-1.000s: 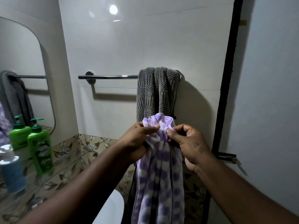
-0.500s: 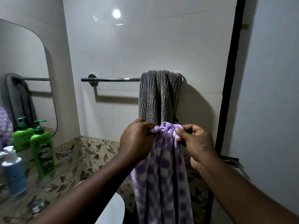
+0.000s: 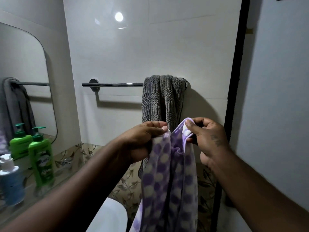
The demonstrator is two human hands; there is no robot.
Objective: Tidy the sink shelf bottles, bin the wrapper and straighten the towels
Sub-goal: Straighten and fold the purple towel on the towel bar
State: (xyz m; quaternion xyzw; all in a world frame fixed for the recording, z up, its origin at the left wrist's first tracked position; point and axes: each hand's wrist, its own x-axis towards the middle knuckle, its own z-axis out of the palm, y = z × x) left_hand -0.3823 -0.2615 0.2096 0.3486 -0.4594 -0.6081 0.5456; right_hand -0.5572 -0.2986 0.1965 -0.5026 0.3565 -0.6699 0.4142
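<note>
Lilac-and-white spotted fleece towel [image 3: 168,173] hangs limp, just in front of the bunched grey ribbed towel [image 3: 163,97] on the chrome wall rail [image 3: 113,84]. The left hand [image 3: 142,141] pinches one side of the top hem, the right hand [image 3: 207,138] the other, perhaps at the corners. Long axis straight down, hem uppermost. Light, soft, floppy: it wants holding at the corners, spread wide.
</note>
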